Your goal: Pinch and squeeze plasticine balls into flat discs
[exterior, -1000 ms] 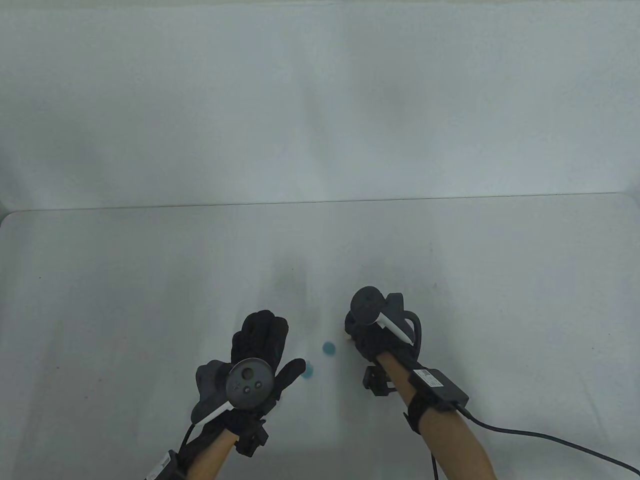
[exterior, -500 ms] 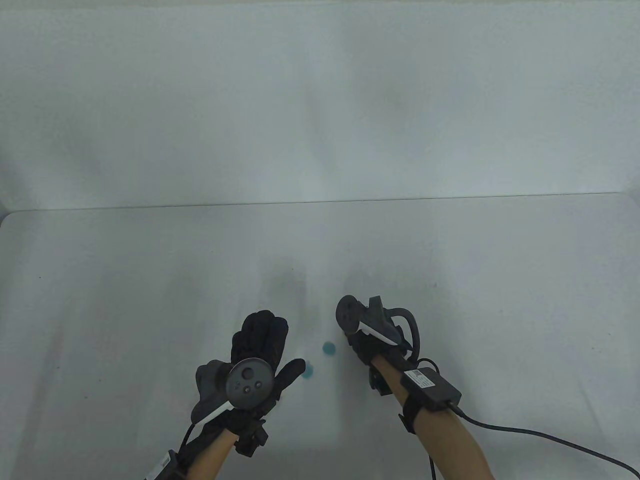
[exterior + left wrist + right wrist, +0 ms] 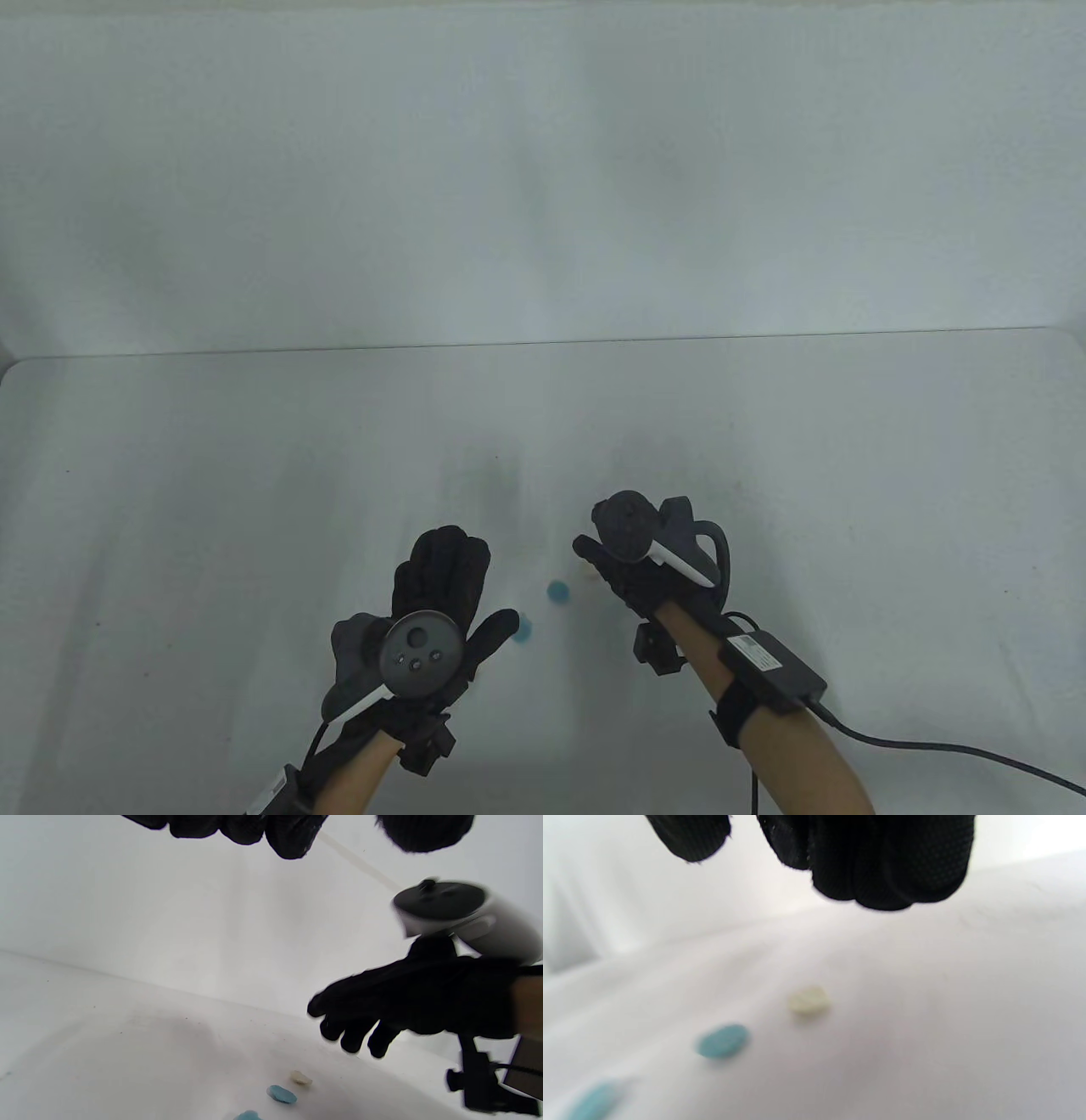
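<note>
Two flattened blue plasticine discs lie on the white table point(image 3: 212, 509): one point(image 3: 557, 592) between my hands, the other point(image 3: 525, 630) partly behind my left thumb. A small cream plasticine piece point(image 3: 809, 1000) lies beside them, under my right hand; the left wrist view point(image 3: 300, 1078) shows it too. My left hand point(image 3: 475, 586) lies spread, palm down, holding nothing. My right hand point(image 3: 598, 560) hovers just right of the discs with fingers point(image 3: 352, 1035) loosely curled down, and it is empty.
The table's far edge point(image 3: 543, 341) meets a plain white backdrop. A black cable point(image 3: 933, 751) trails from my right forearm to the lower right.
My right hand rolled left toward the discs half a second ago, then swung back right and rose slightly. My left hand and both blue discs have not moved.
</note>
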Tool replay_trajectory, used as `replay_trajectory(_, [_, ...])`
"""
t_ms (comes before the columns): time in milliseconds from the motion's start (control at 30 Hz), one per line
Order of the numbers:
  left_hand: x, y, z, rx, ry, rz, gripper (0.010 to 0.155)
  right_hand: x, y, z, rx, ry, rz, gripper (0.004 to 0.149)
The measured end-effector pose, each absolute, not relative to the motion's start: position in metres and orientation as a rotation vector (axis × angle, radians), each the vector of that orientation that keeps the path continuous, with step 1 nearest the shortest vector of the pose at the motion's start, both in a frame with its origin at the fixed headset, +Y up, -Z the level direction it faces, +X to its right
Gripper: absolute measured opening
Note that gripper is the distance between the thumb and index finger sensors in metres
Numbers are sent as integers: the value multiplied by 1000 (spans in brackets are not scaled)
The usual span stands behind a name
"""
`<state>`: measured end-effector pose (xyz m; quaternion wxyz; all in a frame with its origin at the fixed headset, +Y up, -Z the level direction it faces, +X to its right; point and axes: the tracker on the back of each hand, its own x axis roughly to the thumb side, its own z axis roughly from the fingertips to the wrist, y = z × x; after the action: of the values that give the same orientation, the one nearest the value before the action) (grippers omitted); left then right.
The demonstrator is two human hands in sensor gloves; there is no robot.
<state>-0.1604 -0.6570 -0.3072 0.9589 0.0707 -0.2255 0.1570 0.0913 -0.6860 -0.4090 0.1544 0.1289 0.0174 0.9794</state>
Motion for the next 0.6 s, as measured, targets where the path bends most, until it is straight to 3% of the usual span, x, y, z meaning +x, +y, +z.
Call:
replay_trajectory(133, [-158,-649,-301,163,-499,352,83,110,-650,-368,509,-87,2733,78])
replay_trajectory(267, [-154,-643,-294,185,-544,342,85,135,-632,-329,599,-201,2699,83])
replay_trajectory(433, [-148,-641,-288,180,-590,327,88,160,-631,-299,630,-282,2735,88])
replay_trajectory(600, [-145,-642,-286,177,-602,289,91,170,-646,-292,634,-252,2752,90])
